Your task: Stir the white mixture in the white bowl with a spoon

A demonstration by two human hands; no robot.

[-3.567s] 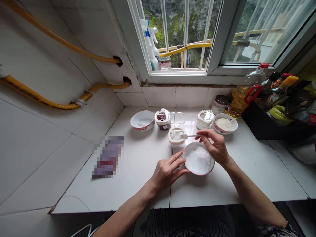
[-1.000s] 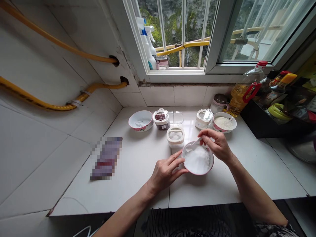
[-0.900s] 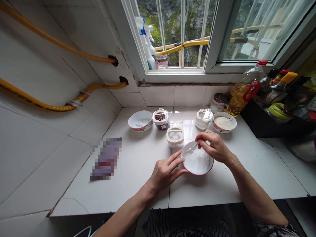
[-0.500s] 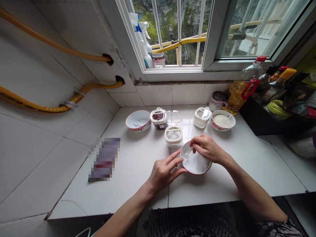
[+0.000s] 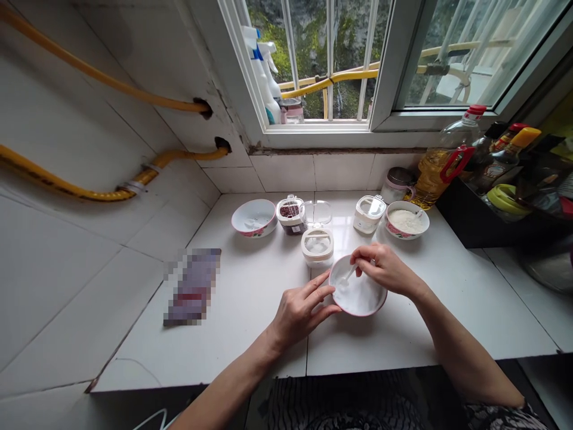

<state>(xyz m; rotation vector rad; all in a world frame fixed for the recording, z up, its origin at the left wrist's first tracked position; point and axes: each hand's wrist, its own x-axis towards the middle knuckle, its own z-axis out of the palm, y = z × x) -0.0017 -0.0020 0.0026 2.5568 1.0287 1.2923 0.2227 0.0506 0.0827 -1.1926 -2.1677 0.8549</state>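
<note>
Near the counter's front stands a white bowl point(image 5: 364, 301) with a pink rim and white contents. My left hand point(image 5: 298, 313) grips its left side, fingers on the rim and thumb low against the wall. Over the bowl, my right hand point(image 5: 382, 269) pinches the handle of a small white spoon point(image 5: 344, 280), whose head is down in the white contents. Just behind the bowl sits a clear jar point(image 5: 317, 248) with its lid raised, white stuff inside. A jar of dark red beans point(image 5: 290, 215) stands behind that one, to the left.
A bowl with a floral side point(image 5: 254, 233) stands at the back left. Toward the right are a closed jar point(image 5: 369, 215), a bowl of pale grains point(image 5: 406, 221), an oil bottle point(image 5: 434, 173) and a black box of bottles point(image 5: 461, 215). A blurred flat packet point(image 5: 194, 286) lies at left.
The spoon has shifted slightly right within the bowl, along with my right hand. My left hand keeps its hold on the rim. The whole view has shifted a little.
</note>
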